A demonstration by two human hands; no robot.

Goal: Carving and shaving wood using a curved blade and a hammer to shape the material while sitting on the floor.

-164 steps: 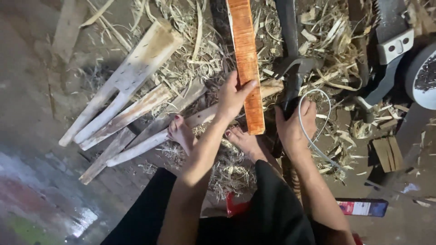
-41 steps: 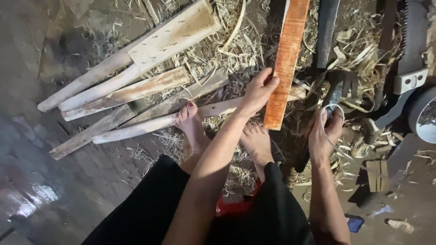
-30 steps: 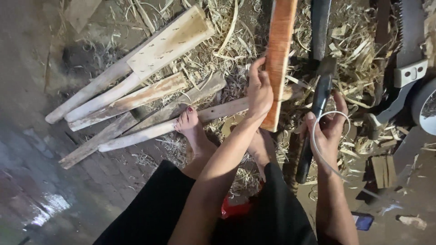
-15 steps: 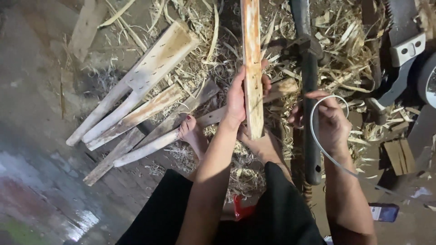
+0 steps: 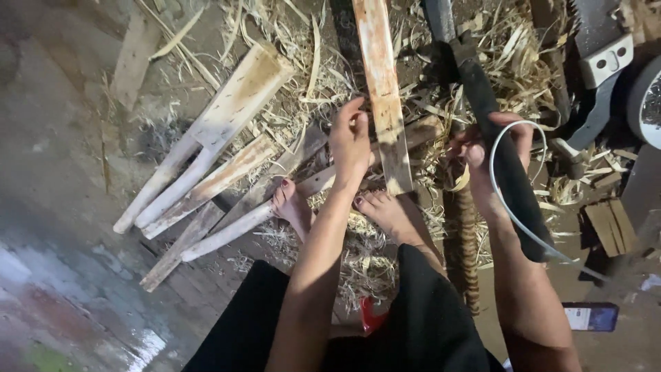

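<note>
I sit on the floor with bare feet (image 5: 385, 210) among wood shavings. My left hand (image 5: 350, 141) grips the left edge of a long reddish wooden slat (image 5: 382, 89) that runs away from me, its near end by my toes. My right hand (image 5: 492, 155) is closed around the black handle of a long machete-like blade (image 5: 482, 103), which points away from me. A thin white cable (image 5: 509, 207) loops over that wrist.
Several rough-carved pale wooden pieces (image 5: 227, 138) lie fanned out on the left. A hand saw (image 5: 595, 62) and a round dark object (image 5: 644, 96) sit at the right. Small wood blocks (image 5: 613, 224) and a phone (image 5: 591, 317) lie near my right arm. Shavings (image 5: 303, 55) cover the floor.
My right hand has taken hold of the blade's handle and lifted it beside the slat. My left hand has kept its grip on the slat, which swung from tilted to nearly straight.
</note>
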